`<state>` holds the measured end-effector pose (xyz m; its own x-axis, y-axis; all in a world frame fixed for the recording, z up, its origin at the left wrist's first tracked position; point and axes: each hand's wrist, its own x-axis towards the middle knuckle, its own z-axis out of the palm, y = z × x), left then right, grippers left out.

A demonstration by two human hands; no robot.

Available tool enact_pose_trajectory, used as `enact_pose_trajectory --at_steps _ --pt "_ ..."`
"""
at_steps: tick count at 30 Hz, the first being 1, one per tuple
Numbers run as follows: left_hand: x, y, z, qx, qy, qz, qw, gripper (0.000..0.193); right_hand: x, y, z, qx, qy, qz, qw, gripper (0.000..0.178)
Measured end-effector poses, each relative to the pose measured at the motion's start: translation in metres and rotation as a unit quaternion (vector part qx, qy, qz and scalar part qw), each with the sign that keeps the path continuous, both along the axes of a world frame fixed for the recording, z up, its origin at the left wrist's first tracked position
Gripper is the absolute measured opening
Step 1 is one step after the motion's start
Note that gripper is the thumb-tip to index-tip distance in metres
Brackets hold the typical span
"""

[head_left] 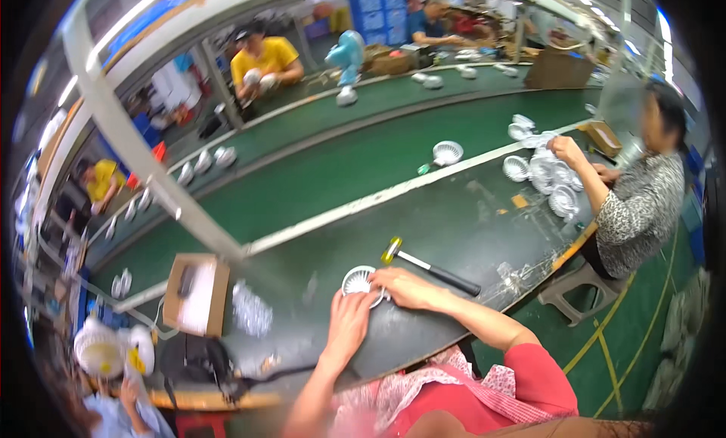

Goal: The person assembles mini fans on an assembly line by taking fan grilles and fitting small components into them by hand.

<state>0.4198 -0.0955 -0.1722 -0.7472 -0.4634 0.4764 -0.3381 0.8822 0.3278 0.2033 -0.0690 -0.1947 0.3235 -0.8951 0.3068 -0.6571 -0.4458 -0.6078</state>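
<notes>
A round white fan grille (355, 278) with radiating slats rests at the dark workbench, close in front of me. My left hand (349, 317) grips its near edge, fingers bent against the rim. At the right side of the same grille, my right hand (407, 288) is closed, its fingertips meeting the rim near the left fingers. The fingers hide part of the grille's near and right sides. Just beyond my right hand lies a hammer (431, 268) with a yellow head and black handle, touched by neither hand.
An open cardboard box (172, 296) stands left, beside a clear plastic bag (251, 309) and a black bag (195, 359). A green conveyor (318, 182) runs beyond the bench, carrying another grille (448, 152). At right, a seated co-worker (643, 188) handles piled grilles (543, 173). A metal post (162, 188) rises left.
</notes>
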Motion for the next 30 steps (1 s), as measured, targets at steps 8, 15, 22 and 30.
enact_pose_trajectory --at_steps 8,15,22,30 --pt "-0.021 0.003 -0.029 0.019 -0.002 0.024 1.0 0.028 0.023 0.034 0.012 0.0 -0.137 -0.095 0.986 0.052" --pt "-0.016 0.005 -0.016 -0.015 0.06 0.065 0.996 0.027 0.035 0.063 0.034 0.158 -0.098 -0.126 0.975 0.048" --pt "-0.008 -0.002 -0.018 -0.056 0.067 0.104 0.991 0.025 0.051 0.051 0.024 0.049 -0.134 -0.122 0.982 0.014" --pt "0.01 -0.005 -0.004 0.042 0.133 0.095 0.986 0.02 0.05 0.033 0.04 0.081 -0.179 -0.139 0.971 0.017"
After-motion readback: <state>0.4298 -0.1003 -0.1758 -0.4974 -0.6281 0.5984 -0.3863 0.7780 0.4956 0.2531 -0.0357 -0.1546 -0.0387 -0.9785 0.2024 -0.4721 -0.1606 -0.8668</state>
